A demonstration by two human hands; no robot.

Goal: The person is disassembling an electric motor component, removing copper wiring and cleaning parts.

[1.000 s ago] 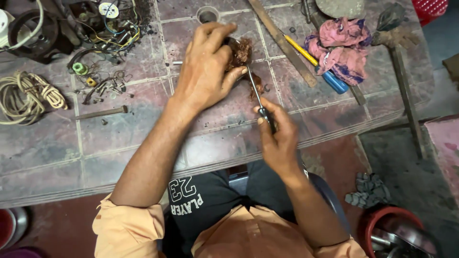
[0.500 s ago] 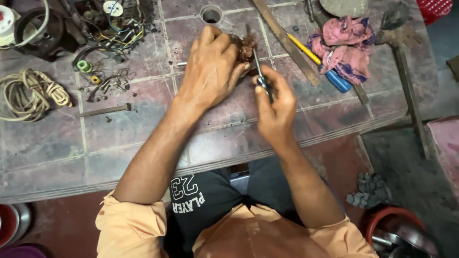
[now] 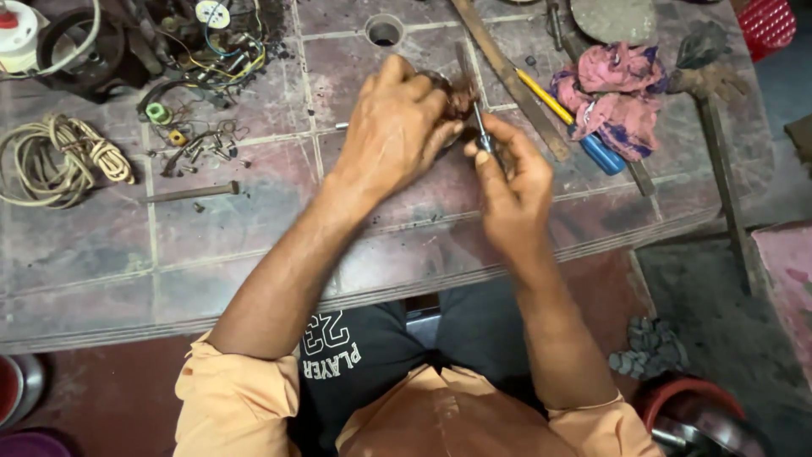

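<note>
Just above the middle of the frame, a small reddish-brown, copper-coloured wound part (image 3: 459,100) is lying on the tiled table (image 3: 254,237), mostly hidden under the left hand (image 3: 393,127). That hand is curling closed over it, fingers pressing down and gripping it from the left side. The right hand (image 3: 512,182) is pinching shut around a thin metal-shafted tool (image 3: 479,127), seemingly a slim screwdriver, with its tip pointing up into the part, touching or just beside it; I cannot tell which.

Judging by its look, the part is probably light and stiff at the core, with fine wire or fibres that could snag, fray or bend, so holding it by the solid body rather than the loose strands seems the safer grip. The tool is rigid and narrow and could slip sideways off a small hard surface.

Right of the hands, a long flat rusty metal strip (image 3: 507,76) is running diagonally, with a yellow-shafted, blue-handled screwdriver (image 3: 575,127) just beside it and a crumpled pink and blue rag (image 3: 617,97) beyond. A round hole (image 3: 385,31) is showing in the table at upper centre. At the left edge, a coil of cream rope (image 3: 59,161) is resting, with a tangle of coloured wires and small parts (image 3: 203,51) above it in the upper left.
</note>
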